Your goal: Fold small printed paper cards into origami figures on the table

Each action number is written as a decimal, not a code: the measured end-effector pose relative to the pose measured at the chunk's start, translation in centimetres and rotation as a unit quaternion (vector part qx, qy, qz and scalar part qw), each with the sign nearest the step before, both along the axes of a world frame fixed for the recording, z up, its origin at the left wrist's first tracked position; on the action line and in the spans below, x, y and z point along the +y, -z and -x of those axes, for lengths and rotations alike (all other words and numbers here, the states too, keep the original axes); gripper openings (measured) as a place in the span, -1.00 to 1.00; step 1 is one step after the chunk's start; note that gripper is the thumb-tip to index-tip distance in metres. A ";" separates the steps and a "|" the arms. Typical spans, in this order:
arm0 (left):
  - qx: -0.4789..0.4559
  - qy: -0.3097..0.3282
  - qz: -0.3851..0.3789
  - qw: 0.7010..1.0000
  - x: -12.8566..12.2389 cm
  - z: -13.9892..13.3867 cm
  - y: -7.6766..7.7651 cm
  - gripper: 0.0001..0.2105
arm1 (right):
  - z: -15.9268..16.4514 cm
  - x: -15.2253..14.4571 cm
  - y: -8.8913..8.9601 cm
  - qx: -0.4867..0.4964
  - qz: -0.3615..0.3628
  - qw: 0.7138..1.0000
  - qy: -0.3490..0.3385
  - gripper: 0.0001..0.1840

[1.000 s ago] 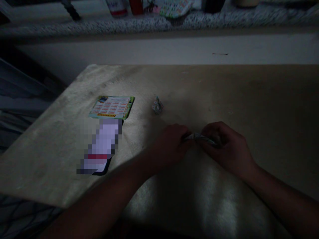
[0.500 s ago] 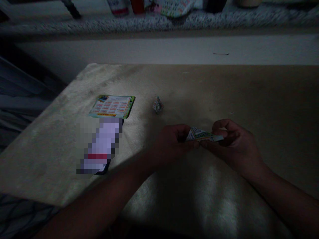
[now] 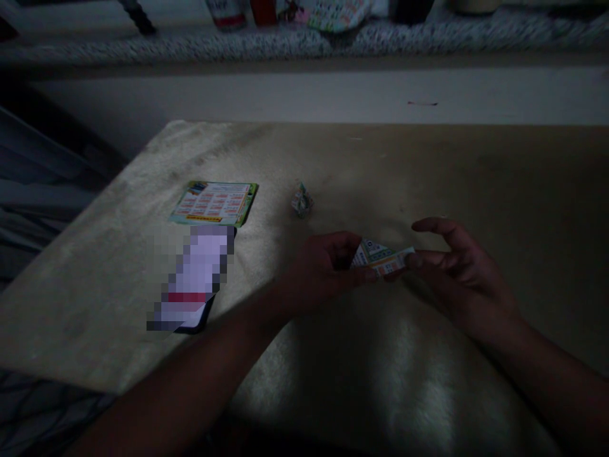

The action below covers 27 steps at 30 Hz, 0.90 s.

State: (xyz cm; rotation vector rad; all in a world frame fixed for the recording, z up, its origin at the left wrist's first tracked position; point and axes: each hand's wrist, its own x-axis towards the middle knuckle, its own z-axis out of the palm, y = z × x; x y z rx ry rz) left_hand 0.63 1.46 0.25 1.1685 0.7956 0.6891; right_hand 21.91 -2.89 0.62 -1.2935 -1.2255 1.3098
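Note:
A small folded piece of printed paper (image 3: 383, 257), white with green and orange print, is held above the table between both hands. My left hand (image 3: 328, 263) pinches its left end, thumb in front and fingers curled behind. At the right end, my right hand (image 3: 464, 273) grips the paper's edge with the thumb against a finger, while its index finger is lifted away. Beyond my left hand, a small folded paper piece (image 3: 301, 201) with similar print stands on the table.
On the table (image 3: 95, 273) to the left lie a printed calendar card (image 3: 216, 202) and, just nearer, a phone (image 3: 200, 273) with a blurred screen. A granite sill (image 3: 285, 47) with containers and a patterned packet (image 3: 337, 14) runs along the back. The room is dim.
My right hand has shifted slightly right, and its index finger has lifted off the paper. The paper has turned, showing more of its orange-printed face. My left hand keeps its pinch.

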 end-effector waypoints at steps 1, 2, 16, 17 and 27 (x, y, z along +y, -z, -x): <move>0.001 0.003 0.000 1.000 0.0 0.0 0.0 -0.71 | 0.1 -0.1 0.0 -0.006 -0.003 1.000 0.001 -0.52; 0.005 0.005 0.000 1.000 0.0 0.0 0.1 -0.71 | 0.1 -0.1 0.0 -0.008 -0.003 1.000 0.002 -0.50; 0.068 -0.029 -0.049 0.996 0.0 0.0 -0.2 -0.56 | 0.4 0.2 0.2 0.080 -0.013 0.996 0.046 -0.42; 0.062 -0.041 -0.043 0.996 0.0 0.0 -0.3 -0.56 | 0.4 0.2 0.2 0.081 -0.016 0.995 0.053 -0.44; 0.007 -0.093 0.009 0.996 0.3 0.4 -0.8 -0.48 | -0.1 0.4 0.8 0.092 -0.053 0.991 0.081 -0.50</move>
